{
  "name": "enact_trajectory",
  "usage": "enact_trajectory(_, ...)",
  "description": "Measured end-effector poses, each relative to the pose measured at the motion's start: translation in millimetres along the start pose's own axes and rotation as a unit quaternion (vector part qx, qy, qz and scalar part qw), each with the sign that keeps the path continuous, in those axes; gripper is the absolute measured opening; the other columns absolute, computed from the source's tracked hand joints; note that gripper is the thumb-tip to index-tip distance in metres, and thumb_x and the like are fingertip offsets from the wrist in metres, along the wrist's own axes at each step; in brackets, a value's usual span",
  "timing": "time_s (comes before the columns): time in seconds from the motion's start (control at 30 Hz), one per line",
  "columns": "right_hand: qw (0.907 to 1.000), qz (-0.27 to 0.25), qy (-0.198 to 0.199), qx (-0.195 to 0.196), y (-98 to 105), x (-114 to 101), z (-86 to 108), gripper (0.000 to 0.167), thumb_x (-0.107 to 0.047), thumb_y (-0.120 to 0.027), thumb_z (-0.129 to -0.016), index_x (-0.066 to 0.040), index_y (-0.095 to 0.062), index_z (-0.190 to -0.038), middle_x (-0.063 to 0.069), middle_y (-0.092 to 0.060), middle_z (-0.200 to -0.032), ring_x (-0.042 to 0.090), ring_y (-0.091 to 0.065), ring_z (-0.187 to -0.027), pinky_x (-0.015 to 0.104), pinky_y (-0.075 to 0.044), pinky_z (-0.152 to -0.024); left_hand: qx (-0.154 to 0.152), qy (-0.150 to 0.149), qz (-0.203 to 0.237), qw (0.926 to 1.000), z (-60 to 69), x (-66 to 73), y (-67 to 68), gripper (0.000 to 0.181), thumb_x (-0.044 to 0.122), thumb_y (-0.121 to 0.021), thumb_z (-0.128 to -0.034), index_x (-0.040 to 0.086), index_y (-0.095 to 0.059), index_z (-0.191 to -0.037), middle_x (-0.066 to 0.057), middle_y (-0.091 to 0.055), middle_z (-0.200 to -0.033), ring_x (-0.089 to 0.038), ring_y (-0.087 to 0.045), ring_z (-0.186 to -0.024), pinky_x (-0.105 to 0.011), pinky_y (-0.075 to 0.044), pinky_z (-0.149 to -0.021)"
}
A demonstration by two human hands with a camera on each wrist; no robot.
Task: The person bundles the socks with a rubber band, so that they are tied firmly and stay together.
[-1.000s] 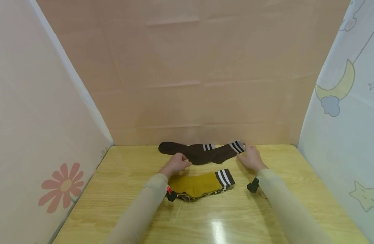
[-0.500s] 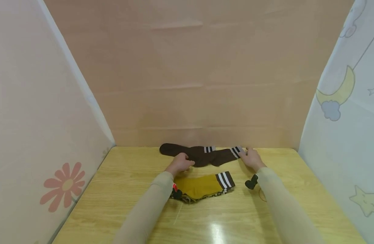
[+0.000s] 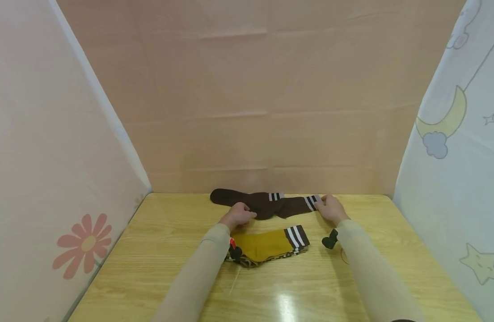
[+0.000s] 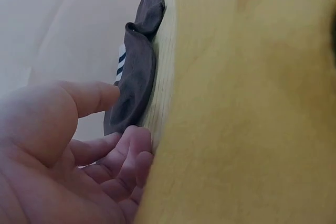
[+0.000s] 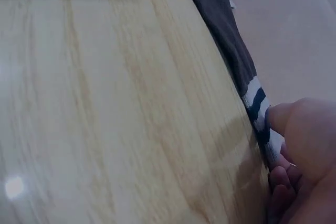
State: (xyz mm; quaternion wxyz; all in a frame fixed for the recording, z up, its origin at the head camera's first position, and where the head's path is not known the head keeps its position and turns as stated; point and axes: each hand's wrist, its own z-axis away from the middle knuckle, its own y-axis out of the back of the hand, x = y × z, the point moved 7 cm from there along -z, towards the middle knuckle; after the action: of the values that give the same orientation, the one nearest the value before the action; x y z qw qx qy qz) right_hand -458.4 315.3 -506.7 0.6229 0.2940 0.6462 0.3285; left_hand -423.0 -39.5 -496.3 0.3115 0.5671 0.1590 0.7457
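Note:
Two dark brown socks (image 3: 267, 206) with striped cuffs lie overlapping near the table's back edge. My right hand (image 3: 331, 209) pinches the striped cuff (image 5: 257, 109) of the right-hand sock between thumb and fingers. My left hand (image 3: 238, 215) is at the lower left edge of the brown socks; in the left wrist view its thumb and fingers (image 4: 137, 139) stand apart around the dark fabric (image 4: 134, 80), with slightly bent fingers. Nearer the front, beneath the left wrist, lies a mustard sock (image 3: 267, 245) with a white-striped dark cuff, on top of other patterned fabric.
The wooden table (image 3: 158, 268) is bounded by a plain tan backdrop (image 3: 247, 89) behind, a flower-printed white sheet (image 3: 29, 156) at the left and a moon-and-star sheet (image 3: 472, 188) at the right. Small black devices sit at both wrists.
The right-hand sock's cuff has moved down and lies flatter, with my right hand on it. My left hand has shifted slightly right, onto the brown socks' edge. The head view has tilted slightly.

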Motion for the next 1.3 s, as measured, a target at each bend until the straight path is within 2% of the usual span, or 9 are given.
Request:
enact_trajectory(0.13,0.9991,0.035,0.012,0.022,-2,2,-5.2,0.049,-0.025,-0.057,-0.107,0.016,-0.050,-0.132,0.036,-0.062,-0.116,0.051,-0.062,-0.105,0.062,-0.049,-0.092,0.003,0.005,0.015,0.9999,-2.2,-0.8,0.6,0.044,0.031,-0.072,-0.1012,0.000,-0.060,-0.129,-0.010,-0.061,-0.090,-0.021,-0.056,-0.070,-0.034,-0.050,-0.071)
enact_trajectory(0.3,0.9980,0.056,0.007,0.028,-5,3,-6.9,0.048,-0.026,-0.060,-0.105,0.012,-0.050,-0.133,0.027,-0.063,-0.098,0.043,-0.061,-0.090,0.060,-0.048,-0.084,0.010,0.007,0.039,0.9992,-4.1,-1.8,-0.5,0.028,0.029,-0.070,-0.1031,0.002,-0.063,-0.111,-0.006,-0.058,-0.077,-0.019,-0.052,-0.063,-0.031,-0.045,-0.060)
enact_trajectory(0.47,0.9982,0.055,0.004,0.026,-7,2,-7.5,0.045,-0.027,-0.059,-0.106,0.009,-0.050,-0.131,0.022,-0.062,-0.092,0.038,-0.059,-0.082,0.056,-0.048,-0.079,0.053,-0.008,0.033,0.9981,-2.7,-1.6,2.5,0.021,0.023,-0.072,-0.1012,0.002,-0.067,-0.104,-0.006,-0.061,-0.076,-0.019,-0.055,-0.061,-0.031,-0.047,-0.057)
enact_trajectory(0.6,0.9978,0.060,0.004,0.029,-6,0,-7.6,0.042,-0.025,-0.060,-0.106,0.008,-0.052,-0.128,0.024,-0.064,-0.096,0.039,-0.060,-0.086,0.057,-0.048,-0.082,0.097,-0.022,0.031,0.9945,-2.2,-1.8,6.3,0.017,0.017,-0.077,-0.0970,0.002,-0.071,-0.101,-0.009,-0.067,-0.086,-0.021,-0.060,-0.069,-0.032,-0.054,-0.063)
enact_trajectory(0.77,0.9981,0.057,0.001,0.025,-5,0,-8.6,0.035,-0.022,-0.060,-0.105,0.007,-0.053,-0.122,0.025,-0.063,-0.098,0.040,-0.058,-0.089,0.056,-0.047,-0.083,0.130,-0.042,0.035,0.9900,-4.5,0.1,9.8,0.013,0.014,-0.081,-0.0934,0.003,-0.075,-0.097,-0.009,-0.073,-0.093,-0.021,-0.064,-0.078,-0.035,-0.057,-0.070)
enact_trajectory(0.9,0.9990,0.035,0.010,0.026,-6,4,-9.3,0.027,-0.021,-0.060,-0.104,0.004,-0.052,-0.113,0.021,-0.061,-0.094,0.036,-0.055,-0.085,0.051,-0.046,-0.078,0.122,-0.043,0.049,0.9904,-5.6,-0.1,10.3,0.017,0.013,-0.081,-0.0936,0.000,-0.076,-0.104,-0.012,-0.075,-0.099,-0.023,-0.065,-0.080,-0.036,-0.057,-0.072)
enact_trajectory(1.13,0.9997,-0.006,0.015,0.020,-2,1,-7.2,0.023,-0.020,-0.056,-0.107,0.002,-0.048,-0.108,0.015,-0.058,-0.088,0.030,-0.052,-0.079,0.042,-0.042,-0.071,0.069,-0.048,0.048,0.9953,-4.2,1.0,6.6,0.029,0.015,-0.077,-0.0962,-0.002,-0.071,-0.119,-0.016,-0.070,-0.113,-0.025,-0.061,-0.087,-0.039,-0.056,-0.080)
enact_trajectory(1.3,0.9997,-0.021,0.004,0.014,0,-2,-5.1,0.021,-0.019,-0.056,-0.107,0.000,-0.047,-0.106,0.013,-0.055,-0.087,0.029,-0.051,-0.079,0.040,-0.040,-0.072,0.063,-0.053,0.070,0.9941,-4.1,1.2,4.9,0.024,0.012,-0.074,-0.0981,0.000,-0.070,-0.118,-0.014,-0.068,-0.112,-0.023,-0.058,-0.082,-0.034,-0.052,-0.073)
